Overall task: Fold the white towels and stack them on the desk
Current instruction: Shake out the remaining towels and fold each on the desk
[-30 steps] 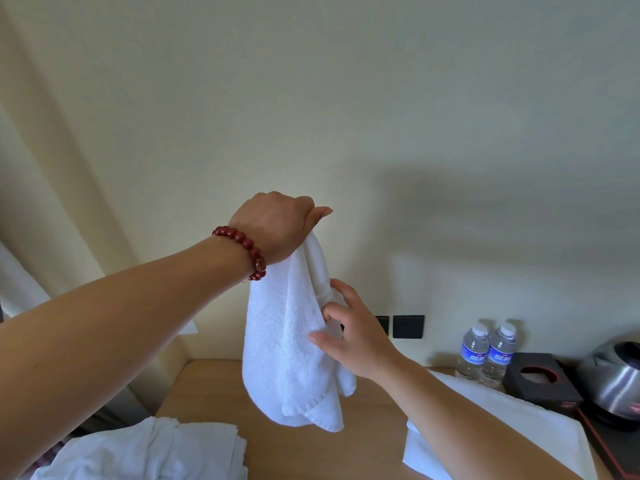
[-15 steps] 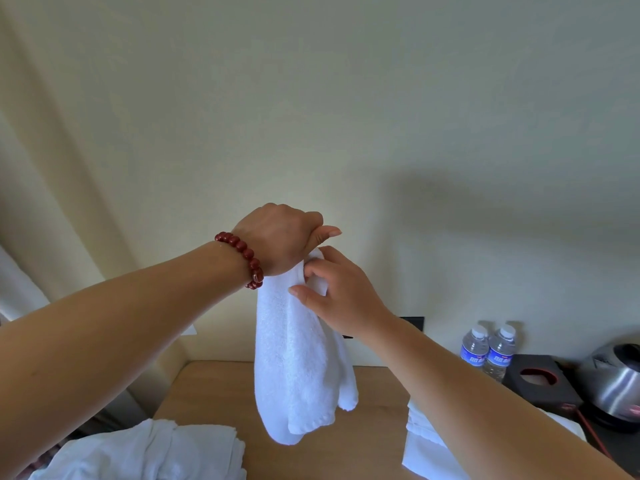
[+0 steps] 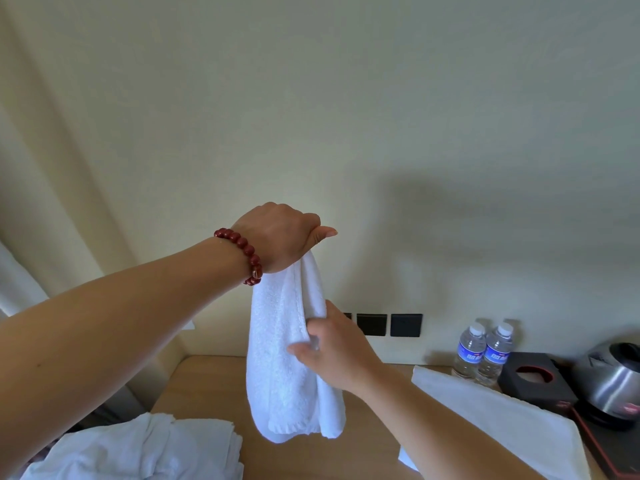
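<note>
A white towel (image 3: 280,362) hangs in the air above the wooden desk (image 3: 211,386). My left hand (image 3: 280,237), with a red bead bracelet on its wrist, grips the towel's top end. My right hand (image 3: 332,348) pinches the towel's right edge about halfway down. A heap of unfolded white towels (image 3: 138,448) lies at the desk's near left. A flat folded white towel (image 3: 498,420) lies on the desk to the right, partly behind my right forearm.
Two water bottles (image 3: 483,355) stand at the back right by the wall. Beside them are a black tissue box (image 3: 536,379) and a steel kettle (image 3: 620,379) on a dark tray. Black wall sockets (image 3: 388,324) sit above the desk. A curtain (image 3: 41,188) hangs at left.
My right hand slid down from the towel's top, near my left hand, to its middle edge. My left hand stayed raised, gripping the top.
</note>
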Demonstrator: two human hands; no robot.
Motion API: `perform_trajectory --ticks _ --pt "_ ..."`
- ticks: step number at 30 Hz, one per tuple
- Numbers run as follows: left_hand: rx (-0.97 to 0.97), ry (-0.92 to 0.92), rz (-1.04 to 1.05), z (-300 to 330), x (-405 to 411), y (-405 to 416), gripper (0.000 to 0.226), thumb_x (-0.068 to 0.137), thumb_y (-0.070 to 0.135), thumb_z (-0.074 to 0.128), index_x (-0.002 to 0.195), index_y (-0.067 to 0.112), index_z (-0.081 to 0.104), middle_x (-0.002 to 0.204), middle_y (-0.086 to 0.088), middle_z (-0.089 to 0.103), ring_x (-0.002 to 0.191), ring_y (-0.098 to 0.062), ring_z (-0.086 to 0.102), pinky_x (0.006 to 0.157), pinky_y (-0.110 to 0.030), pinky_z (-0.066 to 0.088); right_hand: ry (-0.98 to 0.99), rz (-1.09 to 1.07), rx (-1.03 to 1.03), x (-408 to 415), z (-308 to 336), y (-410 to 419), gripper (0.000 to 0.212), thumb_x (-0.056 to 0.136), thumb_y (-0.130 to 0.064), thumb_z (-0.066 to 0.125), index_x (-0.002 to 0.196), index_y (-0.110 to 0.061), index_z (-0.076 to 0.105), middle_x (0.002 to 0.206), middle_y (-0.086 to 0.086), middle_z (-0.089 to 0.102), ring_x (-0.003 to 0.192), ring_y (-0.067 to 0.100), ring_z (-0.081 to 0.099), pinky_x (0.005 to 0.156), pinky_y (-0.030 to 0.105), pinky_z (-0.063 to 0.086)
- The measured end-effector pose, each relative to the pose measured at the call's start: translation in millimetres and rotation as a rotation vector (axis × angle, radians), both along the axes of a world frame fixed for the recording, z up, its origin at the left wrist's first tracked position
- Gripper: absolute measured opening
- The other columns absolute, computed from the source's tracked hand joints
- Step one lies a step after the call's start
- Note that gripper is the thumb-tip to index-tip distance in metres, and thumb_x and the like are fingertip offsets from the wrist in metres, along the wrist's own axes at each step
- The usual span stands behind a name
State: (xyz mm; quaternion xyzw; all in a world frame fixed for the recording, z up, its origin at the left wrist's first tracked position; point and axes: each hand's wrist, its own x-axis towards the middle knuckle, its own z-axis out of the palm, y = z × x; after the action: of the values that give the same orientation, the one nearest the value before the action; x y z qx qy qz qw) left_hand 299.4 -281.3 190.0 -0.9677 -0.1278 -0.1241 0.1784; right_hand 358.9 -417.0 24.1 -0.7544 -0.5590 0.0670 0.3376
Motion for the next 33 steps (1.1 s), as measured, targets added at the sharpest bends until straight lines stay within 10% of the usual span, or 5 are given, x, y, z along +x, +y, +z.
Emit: perform_trajectory --ticks 12,22,33 --pt "-0.042 -0.028 0.154 -3 -10 31 0.057 0.099 0.062 0.013 0.075 0.021 0.044 0.069 0.000 0.056 0.063 -0.017 0.052 0.063 -0.034 0.042 -0.044 -0.100 0.000 -1 -61 -36 0.037 0.094 -0.056 0.055 0.074 -0.027 0.044 0.095 -0.011 0.039 0.064 -0.001 0.040 0.053 0.010 0.024" --pt "-0.061 -0.073 0.278 2 -21 58 0.056 0.100 0.063 0.014 0.075 0.024 0.045 0.073 0.000 0.055 0.074 -0.025 0.055 0.071 -0.036 0.044 0.083 -0.165 0.271 21 -39 -45 0.034 0.083 -0.059 0.060 0.069 -0.034 0.041 0.089 -0.020 0.040 0.066 0.011 0.049 0.053 0.012 0.034" --pt "-0.042 -0.048 0.328 -2 -34 72 0.057 0.099 0.062 0.012 0.077 0.023 0.046 0.073 -0.001 0.055 0.069 -0.022 0.053 0.066 -0.035 0.042 -0.032 -0.009 -0.124 51 -3 -56 0.026 0.095 -0.048 0.062 0.089 -0.025 0.072 0.086 -0.009 0.041 0.072 0.009 0.046 0.063 0.019 0.033"
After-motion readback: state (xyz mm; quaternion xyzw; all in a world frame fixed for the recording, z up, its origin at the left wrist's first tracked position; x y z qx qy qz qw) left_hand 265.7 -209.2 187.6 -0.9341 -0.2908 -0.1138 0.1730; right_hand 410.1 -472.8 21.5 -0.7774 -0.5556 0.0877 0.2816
